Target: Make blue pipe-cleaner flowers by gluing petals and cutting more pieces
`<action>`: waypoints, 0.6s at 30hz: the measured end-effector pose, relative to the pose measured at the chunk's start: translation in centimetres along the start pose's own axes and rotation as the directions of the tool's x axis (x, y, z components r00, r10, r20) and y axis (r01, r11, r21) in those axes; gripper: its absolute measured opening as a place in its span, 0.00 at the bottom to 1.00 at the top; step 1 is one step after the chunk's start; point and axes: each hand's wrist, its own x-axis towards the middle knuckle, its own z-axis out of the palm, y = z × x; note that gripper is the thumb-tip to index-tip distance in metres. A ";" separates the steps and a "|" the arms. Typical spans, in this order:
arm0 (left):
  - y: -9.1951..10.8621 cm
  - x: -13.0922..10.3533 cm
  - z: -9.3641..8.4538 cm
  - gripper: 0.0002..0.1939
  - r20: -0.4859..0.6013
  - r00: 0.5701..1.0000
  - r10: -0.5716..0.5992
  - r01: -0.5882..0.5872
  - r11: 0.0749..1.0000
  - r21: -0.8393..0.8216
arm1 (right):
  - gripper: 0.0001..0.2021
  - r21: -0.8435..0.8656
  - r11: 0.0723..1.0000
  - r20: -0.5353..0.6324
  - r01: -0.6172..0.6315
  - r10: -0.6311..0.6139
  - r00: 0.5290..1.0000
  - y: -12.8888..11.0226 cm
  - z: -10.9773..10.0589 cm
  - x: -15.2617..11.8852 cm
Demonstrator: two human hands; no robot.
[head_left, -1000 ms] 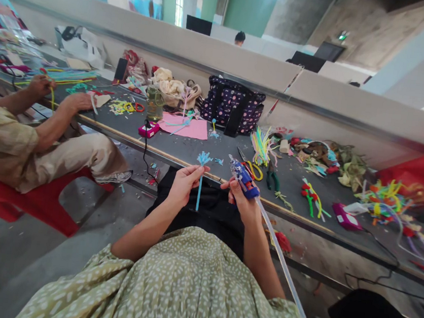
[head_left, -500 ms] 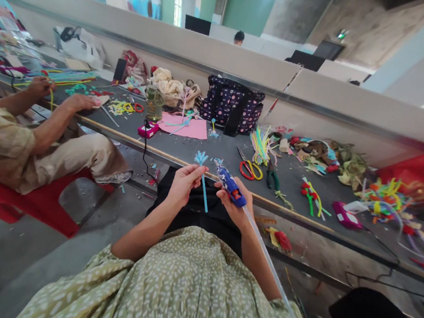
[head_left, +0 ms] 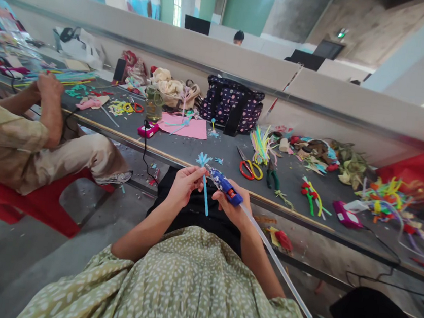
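1. We see a dark spotted bag standing by the partition, a black phone leaning on its front.
2. Left of it we find a pink sheet, just beside a greenish bottle.
3. We spot a magenta box near the table's front edge.
4. At far left we have a co-worker on a red stool.
5. Beyond the partition we notice a dark monitor.

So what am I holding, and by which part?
Your left hand pinches a blue stem just below its fringed top; your right hand grips a blue glue gun near its rear.
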 end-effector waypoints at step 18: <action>0.2 -0.5 0.5 0.17 0.053 0.999 -0.009 0.007 0.999 0.035 | 0.22 0.048 0.996 -0.042 -0.078 0.080 0.996 0.2 0.2 -0.1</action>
